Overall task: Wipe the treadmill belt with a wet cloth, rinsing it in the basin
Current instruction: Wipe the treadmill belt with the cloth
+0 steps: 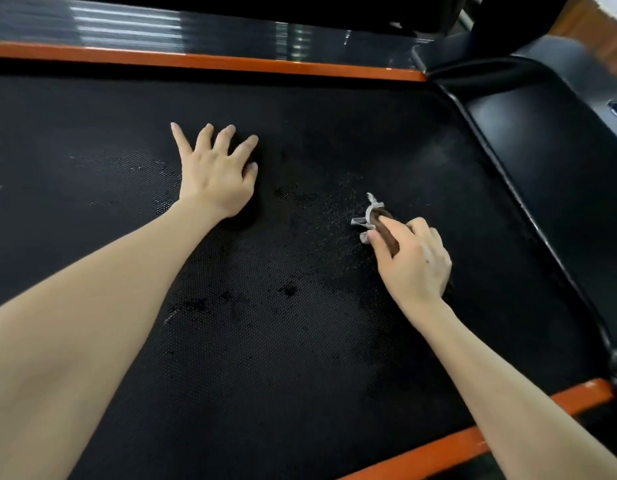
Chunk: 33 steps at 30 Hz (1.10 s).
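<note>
The cloth (373,219) is bunched into a small wad, brown with a pale grey edge poking out past the fingertips; it sits on the belt (300,358) right of centre, near the black cover (559,174) at the belt's end; the right hand (415,263) grips it, fingers curled over the top. The left hand (217,178) lies flat on the belt well apart from the cloth, fingers straight and spread. The belt is black with a fine dotted texture; darker wet blotches and pale specks show between and below the hands. An orange strip (230,62) borders the far side and another orange strip (456,441) the near side; a glossy ribbed rail (127,26) runs beyond the far one.
</note>
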Each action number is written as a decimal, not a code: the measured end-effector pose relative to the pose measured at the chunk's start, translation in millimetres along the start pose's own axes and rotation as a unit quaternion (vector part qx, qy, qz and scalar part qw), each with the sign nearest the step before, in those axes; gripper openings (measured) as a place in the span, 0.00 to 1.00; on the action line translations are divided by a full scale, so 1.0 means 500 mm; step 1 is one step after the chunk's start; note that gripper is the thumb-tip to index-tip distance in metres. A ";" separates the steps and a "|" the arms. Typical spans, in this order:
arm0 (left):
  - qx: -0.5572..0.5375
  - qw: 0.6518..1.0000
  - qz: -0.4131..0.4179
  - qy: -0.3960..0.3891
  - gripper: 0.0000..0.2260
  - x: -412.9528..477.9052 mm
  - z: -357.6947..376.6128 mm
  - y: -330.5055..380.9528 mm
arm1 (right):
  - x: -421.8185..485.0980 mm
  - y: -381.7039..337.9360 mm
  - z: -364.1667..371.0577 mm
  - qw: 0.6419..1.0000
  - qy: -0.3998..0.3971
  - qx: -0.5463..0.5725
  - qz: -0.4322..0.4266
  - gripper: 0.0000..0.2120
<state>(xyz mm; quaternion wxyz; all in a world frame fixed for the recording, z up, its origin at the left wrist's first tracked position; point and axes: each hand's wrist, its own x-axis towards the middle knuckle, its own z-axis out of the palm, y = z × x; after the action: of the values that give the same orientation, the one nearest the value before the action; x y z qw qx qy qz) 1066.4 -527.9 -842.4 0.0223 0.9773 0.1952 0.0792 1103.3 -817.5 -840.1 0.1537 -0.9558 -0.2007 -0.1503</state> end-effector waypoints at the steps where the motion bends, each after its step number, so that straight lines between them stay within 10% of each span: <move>1: -0.010 1.000 -0.009 0.002 0.22 -0.006 -0.011 0.002 | 0.002 0.002 -0.001 1.000 -0.006 0.002 -0.001 0.17; 11: -0.068 0.984 0.157 0.039 0.19 -0.436 -0.113 0.022 | -0.035 -0.025 -0.022 0.999 -0.036 0.017 0.003 0.16; 16: -0.057 0.975 0.209 0.042 0.16 -0.508 -0.104 -0.032 | -0.170 -0.063 -0.065 0.983 -0.051 0.058 -0.166 0.16; 23: -0.067 0.973 0.179 0.131 0.07 -0.560 -0.125 -0.097 | -0.136 -0.038 -0.068 0.999 -0.036 -0.004 0.008 0.16; 30: -0.078 0.980 0.174 0.061 0.11 -0.564 -0.115 -0.113 | -0.237 -0.130 -0.082 0.977 -0.085 0.066 -0.184 0.16; 33: -0.070 0.983 0.165 0.047 0.12 -0.564 -0.117 -0.113 | -0.205 -0.070 -0.085 0.988 -0.057 0.031 -0.142 0.16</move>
<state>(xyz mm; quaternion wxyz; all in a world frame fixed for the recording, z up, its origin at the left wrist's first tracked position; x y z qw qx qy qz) 778.6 -583.7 -830.0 0.0683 0.9872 0.0262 0.1414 989.0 -836.8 -829.2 0.1487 -0.9192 -0.3477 -0.1099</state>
